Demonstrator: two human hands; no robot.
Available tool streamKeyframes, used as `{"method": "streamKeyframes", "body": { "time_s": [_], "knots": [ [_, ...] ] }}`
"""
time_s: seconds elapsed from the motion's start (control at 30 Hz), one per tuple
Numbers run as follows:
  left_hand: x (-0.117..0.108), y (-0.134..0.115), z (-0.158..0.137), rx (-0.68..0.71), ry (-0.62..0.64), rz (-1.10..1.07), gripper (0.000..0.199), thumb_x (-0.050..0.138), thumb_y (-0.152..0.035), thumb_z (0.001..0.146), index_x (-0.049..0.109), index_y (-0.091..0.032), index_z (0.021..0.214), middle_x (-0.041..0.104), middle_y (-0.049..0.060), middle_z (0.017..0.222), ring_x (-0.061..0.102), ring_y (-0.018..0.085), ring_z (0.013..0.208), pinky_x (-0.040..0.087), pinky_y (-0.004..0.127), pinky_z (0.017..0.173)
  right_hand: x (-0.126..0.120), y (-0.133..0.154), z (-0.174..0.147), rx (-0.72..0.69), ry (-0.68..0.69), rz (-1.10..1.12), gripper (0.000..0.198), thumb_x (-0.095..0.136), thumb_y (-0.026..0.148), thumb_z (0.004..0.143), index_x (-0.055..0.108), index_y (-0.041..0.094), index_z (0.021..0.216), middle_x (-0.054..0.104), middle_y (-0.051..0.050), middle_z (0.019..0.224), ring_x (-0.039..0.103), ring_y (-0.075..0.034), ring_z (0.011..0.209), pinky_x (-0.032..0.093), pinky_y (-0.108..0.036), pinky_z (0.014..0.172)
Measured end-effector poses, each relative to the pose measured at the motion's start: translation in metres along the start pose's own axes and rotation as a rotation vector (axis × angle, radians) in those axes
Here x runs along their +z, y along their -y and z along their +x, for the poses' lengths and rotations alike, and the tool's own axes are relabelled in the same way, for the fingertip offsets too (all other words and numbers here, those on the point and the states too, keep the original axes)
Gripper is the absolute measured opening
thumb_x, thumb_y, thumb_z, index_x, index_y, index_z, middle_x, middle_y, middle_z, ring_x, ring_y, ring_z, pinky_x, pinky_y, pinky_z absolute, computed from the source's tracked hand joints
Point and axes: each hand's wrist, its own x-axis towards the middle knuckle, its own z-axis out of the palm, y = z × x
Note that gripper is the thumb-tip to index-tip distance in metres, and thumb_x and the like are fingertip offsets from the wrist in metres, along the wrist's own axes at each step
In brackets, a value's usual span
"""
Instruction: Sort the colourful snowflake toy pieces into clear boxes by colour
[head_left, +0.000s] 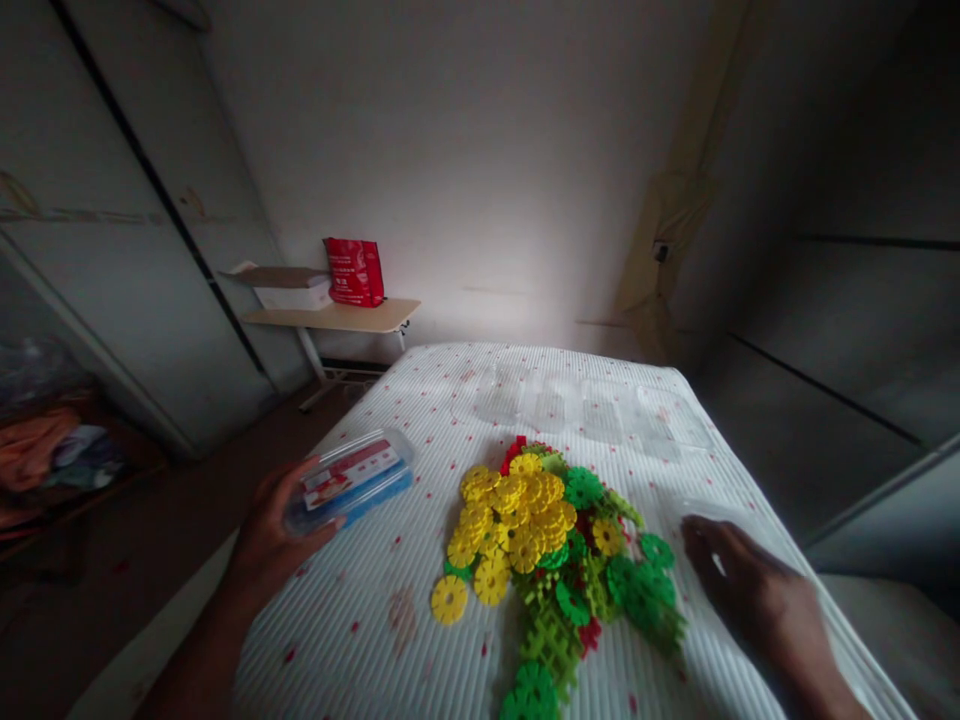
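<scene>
My left hand [281, 535] is wrapped round a clear plastic box [394, 450], held tilted above the left side of the bed. Inside show blue pieces [375, 508], and a red and white label [352, 475] lies under its top. At the right, my right hand [754, 585] is slightly blurred, its fingers curled at the edge of a clear plastic container [727, 512]; its shape is hard to make out. Between my hands is a heap of yellow flower-shaped discs [517, 515], green discs [637, 590], olive-green interlocking pieces [551, 640] and some red ones [590, 634].
Several clear plastic containers [600, 408] stand in a row toward the bed's far edge. The bed [360, 640] has a white ribbed cover with red specks. Beyond its far left corner, a small table [375, 315] bears a carton [292, 292] and a red bag [355, 272].
</scene>
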Motion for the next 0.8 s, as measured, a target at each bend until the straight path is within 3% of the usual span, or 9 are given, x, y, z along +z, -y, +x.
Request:
{"method": "streamKeyframes", "body": {
  "time_s": [0.1, 0.17, 0.27, 0.37, 0.53, 0.67, 0.8],
  "knots": [
    [0.005, -0.037, -0.004, 0.119, -0.007, -0.041, 0.067, 0.061, -0.031, 0.064, 0.04, -0.029, 0.127, 0.04, 0.005, 0.13, 0.042, 0.033, 0.121, 0.04, 0.049, 0.102, 0.001, 0.043, 0.019, -0.173, -0.013, 0.209, 0.026, 0.038, 0.025, 0.092, 0.063, 0.019, 0.096, 0.069, -0.008, 0.081, 0.065, -0.017, 0.062, 0.053, -0.027, 0.052],
    [0.008, -0.063, -0.009, 0.182, 0.039, -0.068, 0.072, 0.062, -0.029, 0.064, 0.036, -0.029, 0.131, 0.04, 0.005, 0.132, 0.042, 0.031, 0.122, 0.04, 0.047, 0.102, 0.001, 0.075, 0.032, -0.283, -0.052, 0.31, 0.026, 0.041, 0.022, 0.091, 0.06, 0.017, 0.107, 0.067, -0.011, 0.099, 0.067, -0.018, 0.078, 0.057, -0.029, 0.065],
    [0.015, -0.1, -0.018, 0.274, 0.091, -0.119, 0.077, 0.065, -0.025, 0.061, 0.036, -0.03, 0.132, 0.039, 0.005, 0.134, 0.041, 0.029, 0.124, 0.039, 0.045, 0.103, 0.0, 0.117, 0.048, -0.44, -0.143, 0.337, 0.033, 0.046, 0.021, 0.088, 0.054, 0.015, 0.119, 0.061, -0.015, 0.117, 0.063, -0.022, 0.094, 0.057, -0.034, 0.072],
    [0.021, -0.124, -0.029, 0.31, 0.162, -0.2, 0.08, 0.065, -0.019, 0.058, 0.036, -0.031, 0.132, 0.037, 0.005, 0.135, 0.039, 0.029, 0.126, 0.039, 0.044, 0.104, 0.0, 0.142, 0.056, -0.52, -0.166, 0.331, 0.032, 0.051, 0.024, 0.087, 0.056, 0.015, 0.118, 0.063, -0.014, 0.114, 0.062, -0.023, 0.091, 0.056, -0.034, 0.068],
    [0.03, -0.136, -0.036, 0.279, 0.238, -0.291, 0.091, 0.067, -0.014, 0.055, 0.03, -0.034, 0.136, 0.032, 0.004, 0.14, 0.033, 0.03, 0.13, 0.032, 0.047, 0.108, 0.0, 0.146, 0.056, -0.562, -0.103, 0.39, 0.014, 0.05, 0.019, 0.088, 0.064, 0.016, 0.091, 0.068, -0.007, 0.082, 0.061, -0.016, 0.067, 0.051, -0.026, 0.055],
    [0.038, -0.133, -0.038, 0.206, 0.306, -0.421, 0.092, 0.065, -0.013, 0.057, 0.026, -0.033, 0.139, 0.031, 0.005, 0.143, 0.035, 0.03, 0.13, 0.032, 0.048, 0.108, -0.004, 0.138, 0.052, -0.573, -0.064, 0.524, 0.02, 0.044, 0.019, 0.091, 0.063, 0.015, 0.093, 0.067, -0.006, 0.081, 0.062, -0.014, 0.068, 0.051, -0.024, 0.059],
    [0.047, -0.131, -0.04, 0.094, 0.394, -0.564, 0.093, 0.064, -0.017, 0.06, 0.022, -0.029, 0.142, 0.037, 0.008, 0.142, 0.043, 0.03, 0.125, 0.041, 0.046, 0.101, -0.003, 0.133, 0.051, -0.538, 0.025, 0.674, 0.02, 0.044, 0.02, 0.091, 0.064, 0.017, 0.087, 0.066, -0.005, 0.079, 0.061, -0.013, 0.068, 0.05, -0.022, 0.059]
  ]
}}
